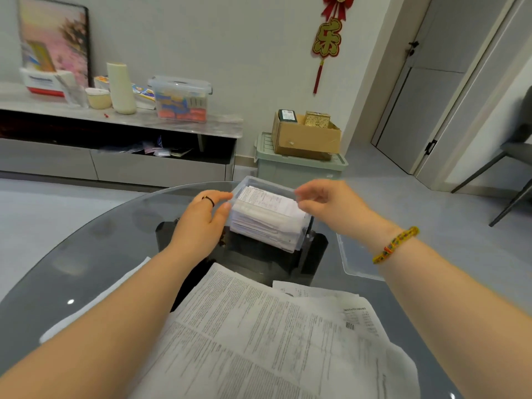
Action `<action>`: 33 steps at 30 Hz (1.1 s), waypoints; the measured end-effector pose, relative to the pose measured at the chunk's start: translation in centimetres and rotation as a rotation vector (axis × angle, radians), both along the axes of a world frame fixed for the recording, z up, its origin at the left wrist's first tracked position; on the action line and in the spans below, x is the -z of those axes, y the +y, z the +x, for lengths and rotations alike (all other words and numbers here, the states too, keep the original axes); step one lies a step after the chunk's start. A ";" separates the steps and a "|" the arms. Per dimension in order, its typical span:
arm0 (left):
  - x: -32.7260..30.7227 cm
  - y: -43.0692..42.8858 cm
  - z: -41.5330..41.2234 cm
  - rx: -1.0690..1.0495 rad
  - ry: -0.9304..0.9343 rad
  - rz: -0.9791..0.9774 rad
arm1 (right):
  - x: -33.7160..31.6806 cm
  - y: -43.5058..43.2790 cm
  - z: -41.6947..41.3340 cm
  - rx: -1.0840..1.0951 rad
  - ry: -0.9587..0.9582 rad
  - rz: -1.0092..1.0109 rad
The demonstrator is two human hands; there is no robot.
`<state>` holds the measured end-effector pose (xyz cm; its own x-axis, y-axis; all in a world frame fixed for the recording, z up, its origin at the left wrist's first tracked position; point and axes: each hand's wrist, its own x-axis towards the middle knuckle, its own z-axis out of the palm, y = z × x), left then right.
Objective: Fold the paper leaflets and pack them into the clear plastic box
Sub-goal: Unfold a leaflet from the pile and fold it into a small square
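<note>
Unfolded white printed paper leaflets (259,335) piled nearest, not yet folded. Clear plastic box (264,182) mid-table looks nearly full of folded leaflets (267,203). Left hand (201,223) flat against its side, fingers straight; right hand (325,203) at rim, grip unclear.

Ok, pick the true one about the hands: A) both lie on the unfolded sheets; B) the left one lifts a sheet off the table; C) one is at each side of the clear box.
C: the left hand touches the clear box on its left; the right hand is at its right rim.
</note>
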<state>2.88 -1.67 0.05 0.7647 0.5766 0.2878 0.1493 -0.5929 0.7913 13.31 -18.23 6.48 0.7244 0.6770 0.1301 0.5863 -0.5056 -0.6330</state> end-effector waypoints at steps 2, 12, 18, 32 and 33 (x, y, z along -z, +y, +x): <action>-0.8 -0.6 -1.0 -0.002 0.054 0.041 | 1.1 -1.5 -1.6 0.018 0.093 -0.045; -1.5 -3.1 -7.0 0.266 0.659 0.105 | 6.2 -4.4 -8.3 -0.092 0.140 -0.488; 2.4 -4.9 -11.9 0.309 0.831 0.385 | 6.6 -4.4 -8.3 -0.073 0.224 -0.374; 3.5 -5.8 -13.1 0.203 0.654 0.436 | 5.1 -4.8 -8.2 -0.039 0.273 -0.299; 3.4 -5.9 -13.0 0.194 0.628 0.413 | 5.1 -4.9 -8.1 -0.034 0.276 -0.291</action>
